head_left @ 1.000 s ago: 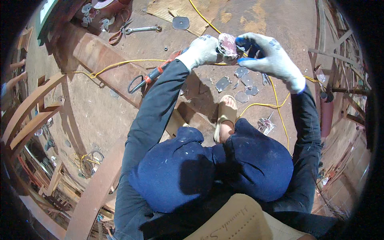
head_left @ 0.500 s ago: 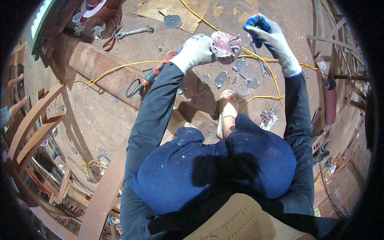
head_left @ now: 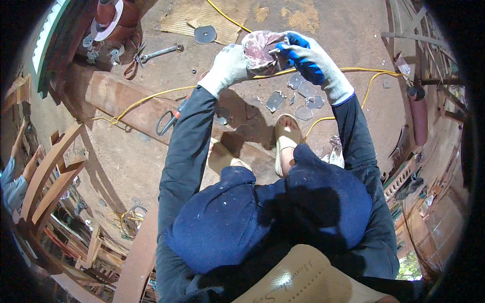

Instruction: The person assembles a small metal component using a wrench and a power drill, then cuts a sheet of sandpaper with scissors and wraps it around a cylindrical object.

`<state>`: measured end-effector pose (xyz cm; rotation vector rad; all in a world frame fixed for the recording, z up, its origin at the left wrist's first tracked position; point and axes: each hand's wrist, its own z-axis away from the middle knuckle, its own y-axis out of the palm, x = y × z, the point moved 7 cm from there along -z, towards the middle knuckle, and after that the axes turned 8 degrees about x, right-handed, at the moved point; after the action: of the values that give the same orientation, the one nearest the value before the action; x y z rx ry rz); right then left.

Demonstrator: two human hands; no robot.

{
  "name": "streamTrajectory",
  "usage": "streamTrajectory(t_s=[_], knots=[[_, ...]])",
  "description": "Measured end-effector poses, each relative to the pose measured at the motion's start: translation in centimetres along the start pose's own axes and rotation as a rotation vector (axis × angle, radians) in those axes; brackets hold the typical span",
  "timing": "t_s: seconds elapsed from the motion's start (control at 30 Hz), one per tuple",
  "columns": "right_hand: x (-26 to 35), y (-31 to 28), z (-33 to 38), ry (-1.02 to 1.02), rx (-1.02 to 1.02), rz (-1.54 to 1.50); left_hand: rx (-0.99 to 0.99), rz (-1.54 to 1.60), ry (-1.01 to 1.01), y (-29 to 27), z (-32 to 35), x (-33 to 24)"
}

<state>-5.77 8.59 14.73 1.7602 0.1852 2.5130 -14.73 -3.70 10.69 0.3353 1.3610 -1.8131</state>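
Note:
A round, maroon, ragged-edged bundle of what looks like sandpaper point(head_left: 261, 53) is held up between both gloved hands. My left hand point(head_left: 228, 65) grips its left side. Against its right side, my right hand point(head_left: 307, 61), in a blue-palmed glove, pinches with bent fingers beside a short metal pin at the bundle's edge. Part of an orange and black tool point(head_left: 175, 117) with a black loop shows beside my left forearm, which hides the rest. Beneath the hands, several thin grey plates point(head_left: 275, 101) with ragged edges lie scattered on the ground.
A yellow cord point(head_left: 151, 95) runs across the ground and behind my hands. Far left lie a wrench point(head_left: 160, 52) and red-handled scissors point(head_left: 132, 68). A dark plate point(head_left: 205, 34) rests by some cardboard point(head_left: 177, 17). Curved timber point(head_left: 45, 161) stands at left, near another person's arms point(head_left: 28, 164).
My right hand has come left and closed on the maroon bundle, which has shifted left and up with my left hand. The orange tool is now mostly hidden by my left arm.

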Motion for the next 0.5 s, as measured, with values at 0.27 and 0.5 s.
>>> streamTrajectory(t_s=[0.27, 0.5], knots=[[-0.2, 0.5, 0.2, -0.166, -0.019, -0.282, -0.072, 0.097, 0.070, -0.2, 0.0, -0.2], [-0.6, 0.7, 1.4, -0.189, -0.044, -0.089, 0.019, 0.192, 0.088, -0.3, 0.6, -1.6]])
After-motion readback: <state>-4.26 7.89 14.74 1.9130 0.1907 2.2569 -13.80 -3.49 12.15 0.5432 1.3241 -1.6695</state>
